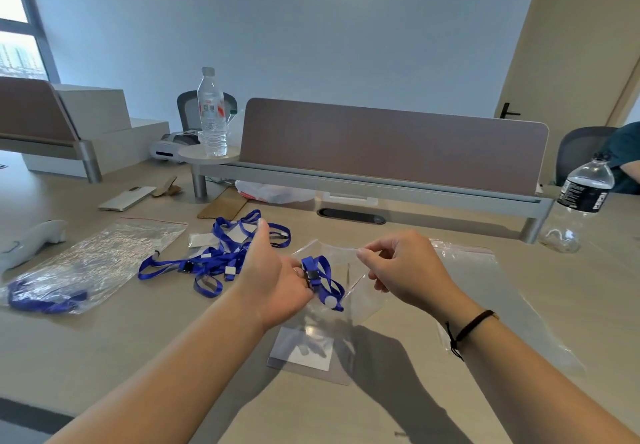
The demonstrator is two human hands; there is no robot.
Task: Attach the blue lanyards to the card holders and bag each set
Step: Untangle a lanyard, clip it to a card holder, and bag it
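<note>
left hand (273, 277): fingers curled round the bunched blue fabric lanyard with black buckle (317, 275), pushing it into the bag mouth; thumb sticks up free.
right hand (405, 272): thumb and forefinger pinch the upper lip of the small clear plastic zip bag (341, 260), holding it open just right of the left fingers.
card holder (306, 350): clear flat plastic sleeve with white insert, below the left fingers toward the body; seems to sit in the bag's lower end, film too clear to be sure.
risk, loops: lanyard loops hang near the bag lip; if they catch on it, the bunch likely springs back out.
risk, lip: thin film in a two-finger pinch; a hard push could pull it free and close the mouth.
risk, clip: whether lanyard and holder are joined cannot be told; if loose, the set splits.
bag left of hands (86, 263): large crinkled clear bag with red seal strip, blue lanyards inside at its near end.
loose pile (221, 256): blue lanyards and small white cards, just beyond the left fingers, unbagged.
bag right of hands (485, 277): flat clear bag with red seal strip under the right wrist; contents not visible.
</note>
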